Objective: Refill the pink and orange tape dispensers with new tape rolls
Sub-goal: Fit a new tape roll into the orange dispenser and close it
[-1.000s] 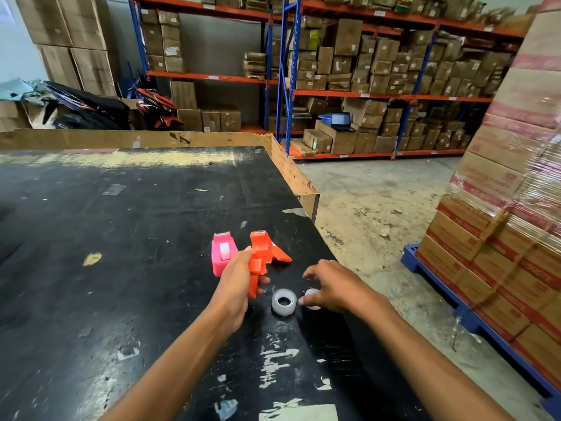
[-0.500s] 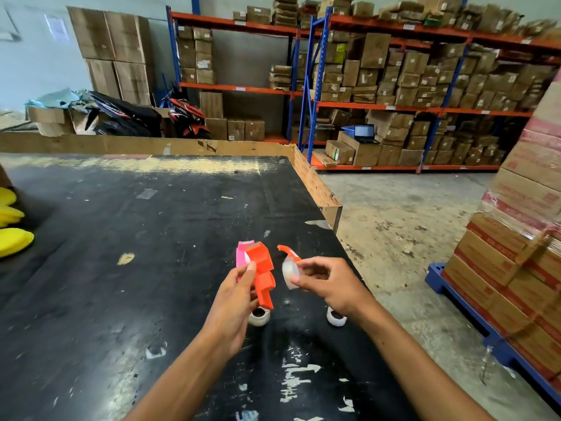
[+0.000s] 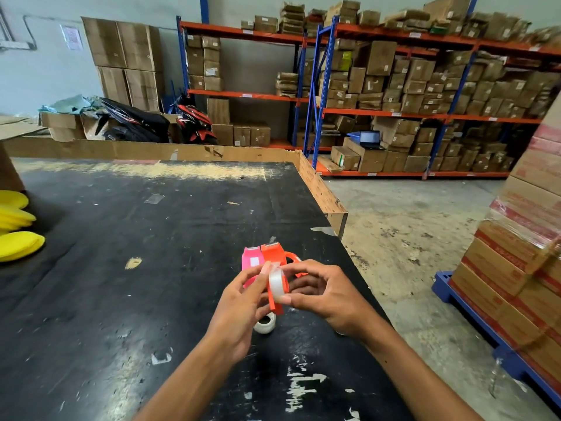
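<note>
Head view: your two hands meet above the near right part of the black desk (image 3: 121,238), both working one item. Your left hand (image 3: 239,311) grips the orange tape dispenser (image 3: 274,262) from the left, fingers (image 3: 265,268) closed on its body, thumb side up near the top. Your right hand (image 3: 324,296) pinches a clear tape roll (image 3: 277,284) between thumb and index finger, roll held on edge and pressed against the orange dispenser's open side; whether it is seated inside you cannot tell. Right-hand fingers are clamped on the roll, the other fingers curled behind it. The pink tape dispenser (image 3: 251,261) sits just behind and left of the orange one, partly hidden by your left hand; can't tell if it rests on the desk or touches the hand. A second tape roll (image 3: 264,325) lies flat on the desk right below your hands, partly covered by the left hand. Desk surface is scuffed with white paint marks near you and a worn pale patch at the far edge. Yellow rounded objects (image 3: 18,241) lie at the far left edge of the desk, well apart from the hands. A cardboard strip (image 3: 151,150) runs along the desk's far side. Background: shelving racks (image 3: 318,95) packed with cardboard boxes, a wrapped stack of cartons (image 3: 522,253) on a blue pallet (image 3: 473,326) at right, concrete floor between.
</note>
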`<state>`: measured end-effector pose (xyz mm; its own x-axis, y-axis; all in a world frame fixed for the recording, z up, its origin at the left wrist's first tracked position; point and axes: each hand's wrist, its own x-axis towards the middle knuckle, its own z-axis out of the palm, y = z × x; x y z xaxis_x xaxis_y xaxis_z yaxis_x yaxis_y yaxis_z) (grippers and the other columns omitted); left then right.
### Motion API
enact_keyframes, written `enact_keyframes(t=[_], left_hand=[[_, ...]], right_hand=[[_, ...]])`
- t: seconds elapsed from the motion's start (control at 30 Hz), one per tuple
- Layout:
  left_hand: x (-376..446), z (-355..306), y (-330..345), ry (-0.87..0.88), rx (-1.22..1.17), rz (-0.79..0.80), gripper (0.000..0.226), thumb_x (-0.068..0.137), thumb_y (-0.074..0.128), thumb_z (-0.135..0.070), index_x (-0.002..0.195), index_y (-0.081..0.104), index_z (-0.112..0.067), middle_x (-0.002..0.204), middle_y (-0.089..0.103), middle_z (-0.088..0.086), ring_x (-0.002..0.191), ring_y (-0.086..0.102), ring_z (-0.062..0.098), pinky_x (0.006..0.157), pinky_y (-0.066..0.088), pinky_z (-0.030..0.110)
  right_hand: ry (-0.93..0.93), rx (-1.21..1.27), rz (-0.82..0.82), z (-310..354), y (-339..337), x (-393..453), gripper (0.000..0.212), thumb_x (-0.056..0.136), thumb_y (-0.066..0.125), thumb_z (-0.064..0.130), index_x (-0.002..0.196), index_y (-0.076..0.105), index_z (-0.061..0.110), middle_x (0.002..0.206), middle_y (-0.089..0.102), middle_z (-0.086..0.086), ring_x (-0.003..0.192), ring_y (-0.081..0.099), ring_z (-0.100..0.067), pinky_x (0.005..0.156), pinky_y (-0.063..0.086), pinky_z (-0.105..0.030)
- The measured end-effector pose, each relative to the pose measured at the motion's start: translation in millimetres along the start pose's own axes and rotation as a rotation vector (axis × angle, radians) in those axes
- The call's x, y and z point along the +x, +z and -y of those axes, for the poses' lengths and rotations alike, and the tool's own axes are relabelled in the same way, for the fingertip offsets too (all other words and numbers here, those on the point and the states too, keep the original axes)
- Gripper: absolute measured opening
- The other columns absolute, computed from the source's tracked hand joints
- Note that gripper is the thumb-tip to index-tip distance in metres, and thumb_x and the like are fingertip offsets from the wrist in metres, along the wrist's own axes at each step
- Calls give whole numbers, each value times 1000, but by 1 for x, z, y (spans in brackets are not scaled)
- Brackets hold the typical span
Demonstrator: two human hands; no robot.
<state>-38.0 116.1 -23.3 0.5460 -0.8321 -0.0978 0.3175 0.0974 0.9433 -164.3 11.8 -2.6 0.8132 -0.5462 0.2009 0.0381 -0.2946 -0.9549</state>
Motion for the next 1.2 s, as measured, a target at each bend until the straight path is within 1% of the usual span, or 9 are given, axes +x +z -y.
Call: enact_keyframes(t=[0.07, 0.17, 0.27, 0.47, 0.6, 0.77, 0.97, 1.1, 1.2], left_hand=[[-2, -1, 2, -7, -10, 18, 29, 93, 56, -34, 107, 70, -13, 89, 78, 8, 75, 72, 15, 70, 54, 28], [-5, -2, 4, -23, 17, 55, 36, 93, 52, -40, 104, 74, -15, 99, 78, 10, 87, 72, 18, 81, 52, 34], [-8, -3, 4, 7, 58, 79, 38, 81, 63, -43, 109, 73, -20, 105, 78, 6, 98, 73, 18, 92, 52, 38], [-4, -3, -1, -17, 20, 39, 40, 70, 69, -40, 103, 76, -18, 98, 79, 10, 88, 72, 20, 85, 52, 38], [-2, 3, -3, -50, 9, 0, 46, 67, 70, -37, 107, 72, -14, 100, 77, 14, 90, 72, 26, 74, 56, 30], [-1, 11, -3, -85, 27, -6, 45, 63, 72, -39, 102, 72, -15, 96, 77, 10, 90, 70, 27, 76, 55, 32], [0, 11, -5, -105, 49, -16, 31, 78, 71, -29, 104, 72, -13, 102, 76, 17, 93, 68, 28, 78, 55, 32], [-2, 5, -12, -83, 52, -35, 42, 67, 72, -38, 102, 73, -14, 108, 74, 20, 94, 69, 28, 80, 57, 33], [-2, 2, -20, -67, 45, -48, 34, 80, 69, -31, 109, 71, -13, 108, 75, 18, 89, 70, 23, 70, 56, 25]], right_hand=[[-2, 15, -19, -1, 2, 1, 43, 70, 80, 1, 108, 69, 14, 94, 70, 4, 87, 68, -14, 81, 57, -24], [-12, 8, -52, -2, 3, 1, 41, 70, 81, 4, 108, 70, 17, 93, 70, 2, 89, 70, -19, 81, 57, -26], [-43, -37, -55, -4, 2, 0, 41, 70, 82, 10, 109, 71, 19, 91, 71, 5, 89, 70, -17, 81, 56, -25], [20, -63, -89, -6, -5, 0, 31, 73, 80, 19, 103, 73, 25, 96, 71, -4, 85, 66, -12, 83, 55, -31], [199, -496, -151, -31, -37, 6, 15, 79, 74, 24, 92, 76, 16, 90, 75, -4, 84, 70, -20, 80, 54, -36], [343, -786, -206, -66, -51, 20, 20, 82, 66, 30, 91, 71, 12, 87, 71, -7, 85, 66, -24, 76, 53, -40], [381, -801, -252, -75, -32, 66, 42, 85, 58, 49, 93, 68, 9, 89, 69, -11, 84, 63, -32, 64, 44, -38], [443, -863, -198, -79, -19, 90, 28, 90, 60, 34, 106, 66, 13, 104, 70, -9, 94, 65, -26, 67, 45, -33], [484, -811, -240, -82, -19, 95, 32, 84, 68, 31, 110, 65, 13, 105, 68, -8, 96, 65, -24, 71, 47, -33]])
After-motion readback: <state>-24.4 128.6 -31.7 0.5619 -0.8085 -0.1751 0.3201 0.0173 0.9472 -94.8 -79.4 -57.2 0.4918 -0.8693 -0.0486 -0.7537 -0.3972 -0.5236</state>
